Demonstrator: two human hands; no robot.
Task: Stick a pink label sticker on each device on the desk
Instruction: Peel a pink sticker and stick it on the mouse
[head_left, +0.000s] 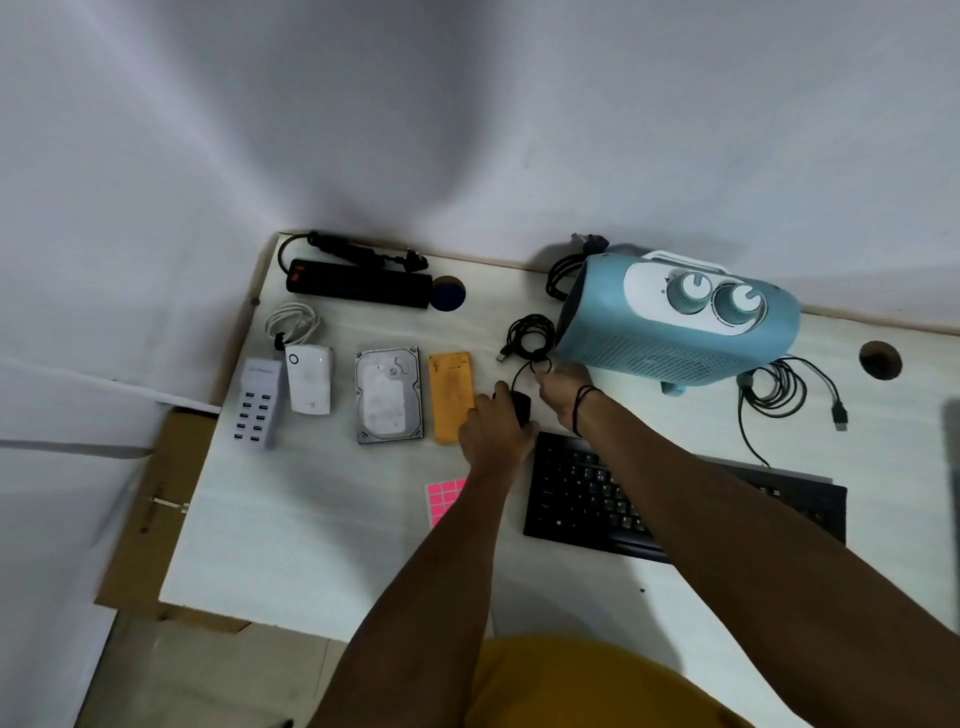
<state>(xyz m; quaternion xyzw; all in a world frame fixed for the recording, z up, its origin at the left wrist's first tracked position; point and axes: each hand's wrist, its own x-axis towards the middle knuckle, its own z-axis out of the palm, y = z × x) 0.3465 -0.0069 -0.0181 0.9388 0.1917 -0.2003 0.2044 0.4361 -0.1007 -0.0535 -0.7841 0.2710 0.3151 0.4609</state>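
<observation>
Steadying the mouse (521, 408) mid-desk (322, 545) under my left hand (493, 431), fingers curled around its light, slick shell. Right hand (563, 387) pinches its limp cable (530, 338). Sticker sheet (444, 499), thin and floppy, lies near the front edge — peel from a corner.

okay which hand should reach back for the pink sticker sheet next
Probably the left. The left hand rests on the mouse, and the sticker sheet lies right beside its wrist. The right hand is farther off, at the mouse cable.
</observation>
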